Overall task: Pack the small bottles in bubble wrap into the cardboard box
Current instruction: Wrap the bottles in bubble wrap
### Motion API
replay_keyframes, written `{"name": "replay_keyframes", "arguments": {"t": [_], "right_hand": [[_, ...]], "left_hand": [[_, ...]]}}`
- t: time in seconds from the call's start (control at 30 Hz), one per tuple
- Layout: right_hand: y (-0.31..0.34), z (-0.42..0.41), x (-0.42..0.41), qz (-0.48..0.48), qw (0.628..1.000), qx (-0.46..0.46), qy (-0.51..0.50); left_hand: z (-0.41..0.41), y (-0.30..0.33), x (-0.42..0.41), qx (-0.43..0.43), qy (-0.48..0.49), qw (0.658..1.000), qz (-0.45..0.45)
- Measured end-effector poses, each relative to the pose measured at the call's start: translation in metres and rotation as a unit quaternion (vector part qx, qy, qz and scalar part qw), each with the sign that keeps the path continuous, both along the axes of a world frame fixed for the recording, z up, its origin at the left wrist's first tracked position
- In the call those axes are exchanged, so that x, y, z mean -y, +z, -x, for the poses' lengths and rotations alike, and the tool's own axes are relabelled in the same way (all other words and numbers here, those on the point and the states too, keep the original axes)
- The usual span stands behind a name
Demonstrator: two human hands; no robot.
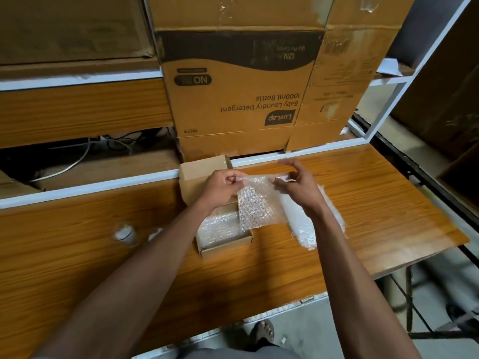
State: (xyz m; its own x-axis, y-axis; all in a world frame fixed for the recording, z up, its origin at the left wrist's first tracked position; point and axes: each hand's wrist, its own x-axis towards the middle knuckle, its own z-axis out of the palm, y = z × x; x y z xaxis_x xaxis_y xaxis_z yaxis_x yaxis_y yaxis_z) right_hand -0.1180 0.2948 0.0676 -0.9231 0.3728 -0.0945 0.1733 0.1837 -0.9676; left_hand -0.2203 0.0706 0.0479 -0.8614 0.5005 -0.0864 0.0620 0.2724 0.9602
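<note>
1. We see a bubble-wrapped bundle (255, 206) held above the right edge of the small cardboard box (189, 172), which sits open on the wooden table (375, 198) (its contents are too blurred to name).
2. Our left hand (223, 186) pinches the wrap's top left corner.
3. Our right hand (298, 185) pinches the top right.
4. More bubble wrap (303, 226) lies under the right wrist.
5. A large detergent carton (241, 94) stands behind.

The orange-brown wood-grain tabletop (363, 203) looks glossy and smooth. The small open brown cardboard box (197, 172) is matt. The clear plastic bubble-wrap sheet (256, 208) glistens, bumpy.
</note>
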Motion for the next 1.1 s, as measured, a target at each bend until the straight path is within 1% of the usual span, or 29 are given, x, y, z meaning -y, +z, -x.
{"name": "replay_keyframes", "arguments": {"t": [0.07,0.13,0.2,0.27,0.33,0.4,0.47,0.53,0.63,0.73,0.8,0.87,0.9,1.0,1.1], "right_hand": [[0.002,0.003,0.011,-0.100,0.994,0.033,0.026],[0.002,0.007,0.023,-0.181,0.982,0.039,0.020],[0.004,0.010,0.035,-0.223,0.975,0.025,-0.003],[0.006,0.013,0.047,-0.229,0.973,0.009,-0.017],[0.010,0.016,0.058,-0.186,0.982,0.007,-0.012],[0.016,0.018,0.070,-0.091,0.996,0.007,0.012],[0.019,0.019,0.081,-0.009,0.999,-0.008,0.036],[0.023,0.020,0.093,0.042,0.998,-0.015,0.047],[0.024,0.022,0.109,0.071,0.996,-0.021,0.049],[0.022,0.025,0.124,0.110,0.993,-0.016,0.024],[0.017,0.027,0.127,0.108,0.993,0.002,0.042],[0.012,0.028,0.128,0.091,0.993,0.027,0.076],[0.010,0.028,0.128,0.099,0.990,0.033,0.091],[0.010,0.029,0.132,0.126,0.987,0.012,0.102],[0.010,0.033,0.133,0.102,0.989,-0.003,0.111]], "left_hand": [[0.003,0.003,0.014,-0.009,0.002,1.000,0.011],[0.007,0.004,0.029,-0.015,0.001,1.000,0.023],[0.010,0.006,0.042,-0.020,0.000,0.999,0.028],[0.012,0.007,0.056,-0.009,-0.005,1.000,0.012],[0.012,0.010,0.069,0.000,-0.008,1.000,-0.004],[0.012,0.011,0.080,0.013,-0.006,0.999,-0.028],[0.011,0.013,0.089,0.035,0.013,0.998,-0.057],[0.010,0.012,0.098,0.070,0.028,0.993,-0.087],[0.004,0.010,0.109,0.127,0.022,0.986,-0.105],[0.004,0.002,0.121,0.138,0.031,0.984,-0.112],[0.005,0.000,0.129,0.144,0.052,0.981,-0.120],[0.007,-0.001,0.135,0.137,0.067,0.980,-0.124],[0.008,-0.001,0.138,0.128,0.070,0.981,-0.128],[0.007,-0.003,0.144,0.116,0.079,0.979,-0.145],[0.008,0.000,0.147,0.115,0.074,0.980,-0.143]]}}
